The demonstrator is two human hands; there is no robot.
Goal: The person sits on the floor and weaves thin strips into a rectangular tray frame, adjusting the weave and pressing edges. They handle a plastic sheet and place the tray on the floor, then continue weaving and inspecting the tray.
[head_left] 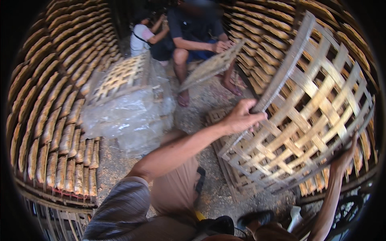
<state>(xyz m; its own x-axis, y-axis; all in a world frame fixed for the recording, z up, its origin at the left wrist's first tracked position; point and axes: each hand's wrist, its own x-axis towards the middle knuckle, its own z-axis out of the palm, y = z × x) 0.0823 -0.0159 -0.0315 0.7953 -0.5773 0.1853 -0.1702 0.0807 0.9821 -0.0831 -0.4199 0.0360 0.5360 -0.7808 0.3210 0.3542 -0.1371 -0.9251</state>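
A large woven bamboo tray [299,106] with a wide open lattice is held up tilted at the right. My left hand [246,116] is closed round its left rim, thumb over the edge. My right hand [349,152] grips the lower right rim, its fingers partly hidden by the tray. Beneath the tray, more bamboo trays [231,176] lie on the floor, mostly covered by it.
Stacked racks of filled trays line the left [52,132] and right [261,44]. A lattice tray [120,76] lies on a plastic-wrapped stack [124,116]. Ahead, a seated person [195,32] holds a flat tray [213,66]; another person [142,36] is behind. Debris litters the floor [116,176].
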